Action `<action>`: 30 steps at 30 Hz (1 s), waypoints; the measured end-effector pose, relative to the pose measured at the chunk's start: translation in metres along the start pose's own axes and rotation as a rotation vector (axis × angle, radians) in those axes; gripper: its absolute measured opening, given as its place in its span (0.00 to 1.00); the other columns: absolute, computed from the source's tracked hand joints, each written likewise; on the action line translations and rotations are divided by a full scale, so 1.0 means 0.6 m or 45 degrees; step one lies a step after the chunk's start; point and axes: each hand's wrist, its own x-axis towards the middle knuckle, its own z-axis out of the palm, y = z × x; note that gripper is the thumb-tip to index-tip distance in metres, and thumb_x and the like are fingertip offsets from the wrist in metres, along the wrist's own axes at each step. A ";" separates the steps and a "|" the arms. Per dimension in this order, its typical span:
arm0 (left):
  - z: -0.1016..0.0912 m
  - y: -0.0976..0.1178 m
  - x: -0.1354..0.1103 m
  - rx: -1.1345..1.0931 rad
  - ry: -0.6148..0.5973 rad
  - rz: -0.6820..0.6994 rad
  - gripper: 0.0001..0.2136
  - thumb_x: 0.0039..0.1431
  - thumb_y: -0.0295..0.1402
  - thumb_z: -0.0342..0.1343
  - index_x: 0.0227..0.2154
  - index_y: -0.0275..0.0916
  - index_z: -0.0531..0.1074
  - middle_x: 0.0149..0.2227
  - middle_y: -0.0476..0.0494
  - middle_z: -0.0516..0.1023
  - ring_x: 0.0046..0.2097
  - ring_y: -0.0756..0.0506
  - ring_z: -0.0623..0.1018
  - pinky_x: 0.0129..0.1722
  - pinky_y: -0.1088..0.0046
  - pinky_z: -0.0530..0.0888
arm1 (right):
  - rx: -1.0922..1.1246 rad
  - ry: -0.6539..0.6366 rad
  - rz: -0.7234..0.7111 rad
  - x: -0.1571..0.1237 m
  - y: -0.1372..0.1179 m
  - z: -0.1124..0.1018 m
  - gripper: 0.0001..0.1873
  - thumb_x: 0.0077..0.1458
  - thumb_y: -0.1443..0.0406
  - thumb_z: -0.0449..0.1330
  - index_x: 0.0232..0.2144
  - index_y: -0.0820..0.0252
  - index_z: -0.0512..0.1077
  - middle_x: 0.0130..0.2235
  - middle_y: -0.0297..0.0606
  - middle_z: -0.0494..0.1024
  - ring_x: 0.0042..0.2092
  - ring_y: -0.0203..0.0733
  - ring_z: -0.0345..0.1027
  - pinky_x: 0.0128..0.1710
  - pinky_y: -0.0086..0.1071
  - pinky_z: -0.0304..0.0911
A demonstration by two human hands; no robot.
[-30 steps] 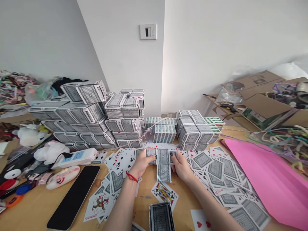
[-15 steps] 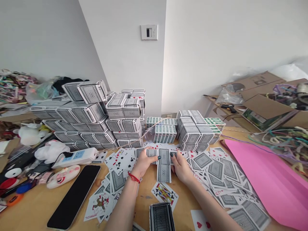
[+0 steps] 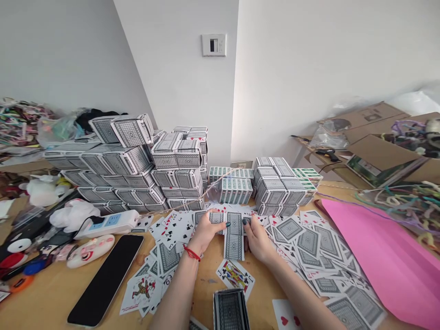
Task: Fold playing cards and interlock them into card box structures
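Observation:
A little structure of face-down playing cards (image 3: 234,234) stands on the wooden table (image 3: 51,298) in front of me. My left hand (image 3: 205,233), with a red string at the wrist, pinches the card on its left side. Fingers of my right hand (image 3: 257,238) are closed on the card on its right side. A jack of clubs (image 3: 235,274) lies face up just below the structure. Nearer to me sits a grey-backed deck (image 3: 230,310).
Loose cards (image 3: 309,247) cover the table around both hands. Stacked card boxes (image 3: 137,169) rise behind, a black phone (image 3: 106,279) and a white power strip (image 3: 110,223) lie left, a pink sheet (image 3: 378,256) lies right. Cardboard boxes (image 3: 378,146) and pipe cleaners crowd the far right.
Both hands have stayed at the card structure, with the fingers drawn slightly closer to its upright card. The view shifted a little.

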 end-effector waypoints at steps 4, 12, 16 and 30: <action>0.006 0.010 -0.004 0.009 0.027 -0.023 0.18 0.35 0.28 0.65 0.33 0.38 0.66 0.25 0.51 0.75 0.27 0.49 0.74 0.32 0.73 0.69 | 0.059 -0.016 0.018 -0.001 0.001 0.000 0.13 0.54 0.52 0.50 0.26 0.52 0.54 0.15 0.24 0.64 0.14 0.37 0.61 0.13 0.28 0.54; 0.012 0.001 0.001 -0.050 0.015 0.008 0.22 0.36 0.30 0.65 0.39 0.37 0.67 0.30 0.47 0.77 0.31 0.47 0.76 0.34 0.72 0.70 | 0.193 -0.061 0.104 0.000 -0.007 0.002 0.15 0.54 0.50 0.49 0.29 0.53 0.54 0.13 0.21 0.61 0.11 0.35 0.58 0.09 0.26 0.51; 0.009 -0.003 0.003 -0.077 0.004 0.012 0.23 0.36 0.31 0.66 0.39 0.36 0.68 0.30 0.46 0.77 0.32 0.47 0.76 0.34 0.71 0.70 | 0.207 -0.067 0.109 0.001 -0.009 0.001 0.16 0.54 0.49 0.49 0.29 0.54 0.55 0.14 0.22 0.62 0.11 0.35 0.58 0.09 0.26 0.52; 0.009 -0.001 0.002 -0.046 -0.027 0.045 0.20 0.38 0.29 0.64 0.38 0.36 0.69 0.33 0.44 0.77 0.35 0.45 0.76 0.37 0.69 0.70 | -0.163 0.102 -0.172 0.000 -0.007 -0.005 0.09 0.57 0.57 0.47 0.28 0.54 0.57 0.27 0.33 0.69 0.29 0.42 0.66 0.30 0.35 0.63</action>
